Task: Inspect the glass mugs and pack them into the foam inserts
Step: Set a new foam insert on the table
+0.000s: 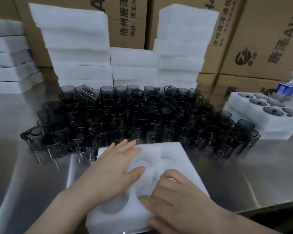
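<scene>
Foam insert (167,154) lies empty before me on the table (24,166) — my left hand (112,168) spread flat on it, right hand (174,200) loosely curled on its near edge, steadying it; mugs (125,115) crowd just behind — next I judge I must pick one to inspect

Both bare hands palm-down, left hand (113,168) with fingers spread flat, right hand (172,200) seemingly slightly curled.

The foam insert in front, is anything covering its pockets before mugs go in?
Yes. Both hands lie on the insert: the left hand over the upper-left pockets, the right hand over the lower-right.
</scene>
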